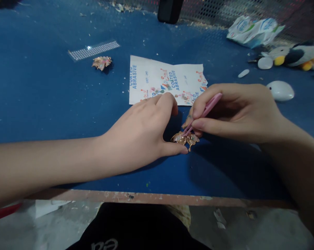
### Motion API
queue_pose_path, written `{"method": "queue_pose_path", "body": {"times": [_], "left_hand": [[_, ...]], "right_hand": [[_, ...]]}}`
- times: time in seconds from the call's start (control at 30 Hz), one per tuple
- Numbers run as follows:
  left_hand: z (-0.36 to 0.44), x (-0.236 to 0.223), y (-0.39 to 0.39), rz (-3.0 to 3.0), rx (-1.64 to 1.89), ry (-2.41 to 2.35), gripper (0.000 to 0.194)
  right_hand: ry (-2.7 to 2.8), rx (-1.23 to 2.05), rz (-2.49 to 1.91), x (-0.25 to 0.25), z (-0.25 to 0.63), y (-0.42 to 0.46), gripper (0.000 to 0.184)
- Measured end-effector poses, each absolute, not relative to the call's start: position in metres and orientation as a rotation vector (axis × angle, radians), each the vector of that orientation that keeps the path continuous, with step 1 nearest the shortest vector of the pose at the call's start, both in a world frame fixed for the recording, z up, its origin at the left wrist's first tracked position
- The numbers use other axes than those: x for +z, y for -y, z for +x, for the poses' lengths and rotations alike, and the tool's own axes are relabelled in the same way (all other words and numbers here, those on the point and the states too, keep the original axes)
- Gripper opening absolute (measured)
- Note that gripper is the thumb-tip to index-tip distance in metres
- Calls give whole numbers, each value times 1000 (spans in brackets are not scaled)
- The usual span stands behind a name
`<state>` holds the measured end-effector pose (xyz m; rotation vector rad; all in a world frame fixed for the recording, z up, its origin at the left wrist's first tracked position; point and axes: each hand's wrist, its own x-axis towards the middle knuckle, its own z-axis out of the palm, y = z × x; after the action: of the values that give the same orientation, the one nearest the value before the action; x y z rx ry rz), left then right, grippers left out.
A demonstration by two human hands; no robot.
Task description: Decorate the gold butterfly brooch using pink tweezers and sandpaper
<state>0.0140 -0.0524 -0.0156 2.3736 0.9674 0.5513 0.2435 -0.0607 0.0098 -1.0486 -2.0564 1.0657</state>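
A small gold butterfly ornament [192, 139] with pale, shiny wings lies near the table's front edge. My left hand [150, 126] curls around its left side, the thumb touching its lower edge; the other fingertips are partly hidden. Between the thumb and fingers of my right hand [240, 111] is a pair of pink tweezers [211, 106], slanting down with the tips at the middle of the butterfly. Just behind both hands lies a torn sheet of abrasive paper [157, 74], its white printed back up, with small coloured bits on it.
A second ornament [102, 63] sits back left beside a clear strip of small beads [94, 50]. On the right are a white rounded object [281, 91], a plush toy [297, 57] and a crumpled soft packet [253, 31]. A black object [169, 11] stands at the back.
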Motion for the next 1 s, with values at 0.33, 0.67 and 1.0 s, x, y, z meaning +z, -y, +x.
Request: {"method": "queue_pose_path", "body": {"times": [0.33, 0.67, 1.0], "left_hand": [[14, -15, 52, 2361, 545, -973, 55], [15, -17, 54, 2327, 581, -980, 57], [15, -16, 54, 2328, 558, -993, 58]], "right_hand": [[2038, 1108, -1043, 11, 244, 62, 16], [2037, 1131, -970, 8, 246, 60, 22], [1992, 1213, -991, 8, 246, 59, 18]]}}
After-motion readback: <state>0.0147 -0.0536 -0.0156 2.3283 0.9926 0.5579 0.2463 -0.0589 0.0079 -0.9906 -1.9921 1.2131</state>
